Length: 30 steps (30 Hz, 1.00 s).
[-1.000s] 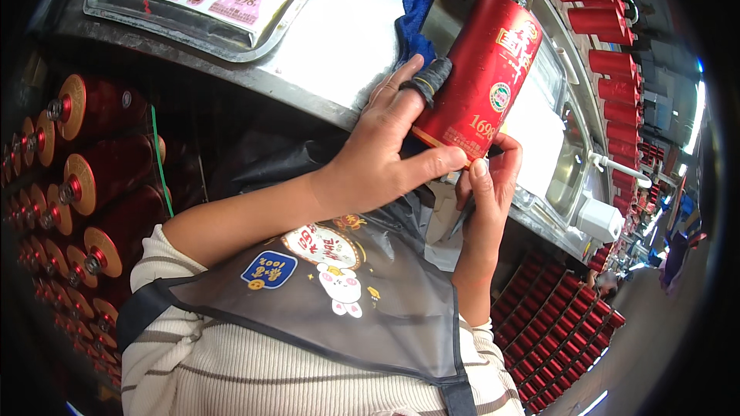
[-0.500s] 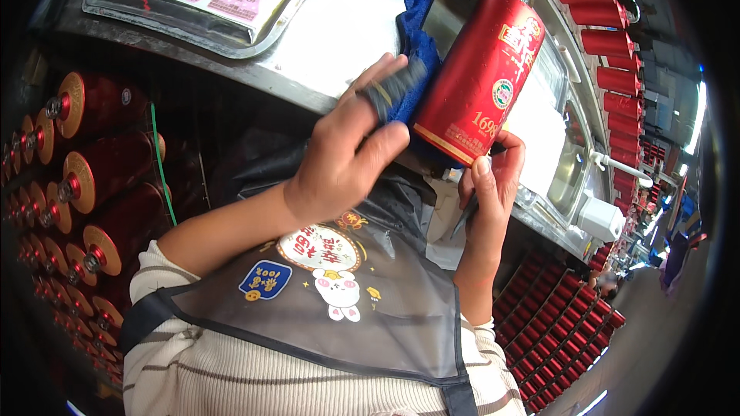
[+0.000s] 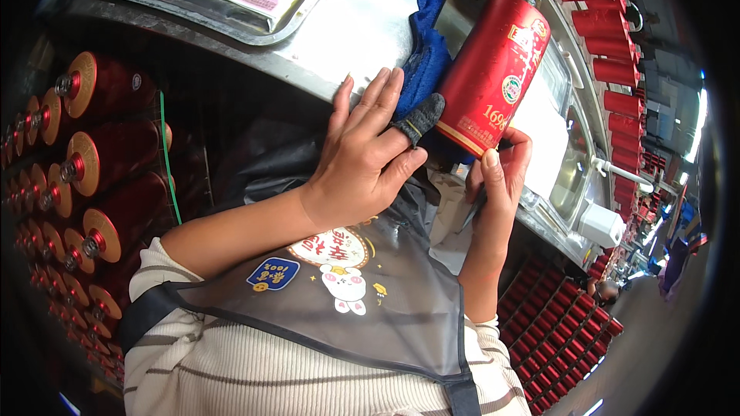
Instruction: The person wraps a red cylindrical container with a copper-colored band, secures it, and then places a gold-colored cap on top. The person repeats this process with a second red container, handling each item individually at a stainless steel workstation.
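On the desk (image 3: pixel 351 19), a blue cloth (image 3: pixel 428 50) bunches beside the slanted red bottle (image 3: pixel 489 65), a label tray (image 3: pixel 254 37) farther left. The left hand (image 3: pixel 356 156) is spread near the cloth; the right hand (image 3: pixel 502 179) pinches the bottle's base.

Stacked red bottles (image 3: pixel 119 156) lie at the left beside a green strap (image 3: pixel 169 162).
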Available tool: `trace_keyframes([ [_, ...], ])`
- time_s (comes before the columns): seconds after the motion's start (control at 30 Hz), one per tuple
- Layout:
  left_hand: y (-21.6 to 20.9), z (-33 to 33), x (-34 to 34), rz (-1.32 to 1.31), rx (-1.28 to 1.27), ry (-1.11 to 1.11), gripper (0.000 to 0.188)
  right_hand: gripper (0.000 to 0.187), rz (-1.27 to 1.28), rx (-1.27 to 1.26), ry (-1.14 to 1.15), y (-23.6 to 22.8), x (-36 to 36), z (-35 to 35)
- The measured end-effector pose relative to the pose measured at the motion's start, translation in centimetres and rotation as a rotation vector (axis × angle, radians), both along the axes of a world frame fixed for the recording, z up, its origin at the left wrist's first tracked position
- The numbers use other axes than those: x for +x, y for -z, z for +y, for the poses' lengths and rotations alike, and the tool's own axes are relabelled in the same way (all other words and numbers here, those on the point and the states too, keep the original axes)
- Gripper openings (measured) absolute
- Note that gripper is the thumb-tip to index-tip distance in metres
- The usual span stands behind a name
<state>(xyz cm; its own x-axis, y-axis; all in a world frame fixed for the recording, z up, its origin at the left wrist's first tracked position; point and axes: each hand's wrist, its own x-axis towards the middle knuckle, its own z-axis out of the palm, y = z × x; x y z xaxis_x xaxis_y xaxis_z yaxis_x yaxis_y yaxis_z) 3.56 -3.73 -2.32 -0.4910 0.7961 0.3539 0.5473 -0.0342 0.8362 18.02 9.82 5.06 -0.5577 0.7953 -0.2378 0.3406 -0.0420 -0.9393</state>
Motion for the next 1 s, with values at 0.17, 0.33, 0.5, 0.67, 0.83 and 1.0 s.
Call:
trace_keyframes([
  [0.17,0.1,-0.3,0.1,0.009,-0.026,0.003,0.032,0.041,0.049,0.153,-0.034,1.0,-0.2,0.1],
  [0.33,-0.7,-0.9,-0.1,0.086,-0.061,0.048,0.032,0.043,0.129,0.006,-0.004,0.5,-0.6,-0.3],
  [0.5,-2.0,-0.4,-0.5,0.209,-0.074,0.065,0.031,0.043,0.156,-0.012,-0.023,0.3,-0.5,-0.3],
  [0.67,-3.3,0.0,-0.9,0.359,-0.058,0.076,0.03,0.043,0.18,0.012,-0.009,0.6,-0.7,-0.5],
  [0.83,-5.2,0.8,-1.4,0.55,-0.097,0.118,0.025,0.042,0.208,-0.061,-0.015,0.7,-0.3,-0.1],
  [1.0,-7.2,2.2,-1.5,0.722,-0.094,0.175,0.032,0.038,0.227,-0.067,-0.042,0.9,0.7,0.8],
])
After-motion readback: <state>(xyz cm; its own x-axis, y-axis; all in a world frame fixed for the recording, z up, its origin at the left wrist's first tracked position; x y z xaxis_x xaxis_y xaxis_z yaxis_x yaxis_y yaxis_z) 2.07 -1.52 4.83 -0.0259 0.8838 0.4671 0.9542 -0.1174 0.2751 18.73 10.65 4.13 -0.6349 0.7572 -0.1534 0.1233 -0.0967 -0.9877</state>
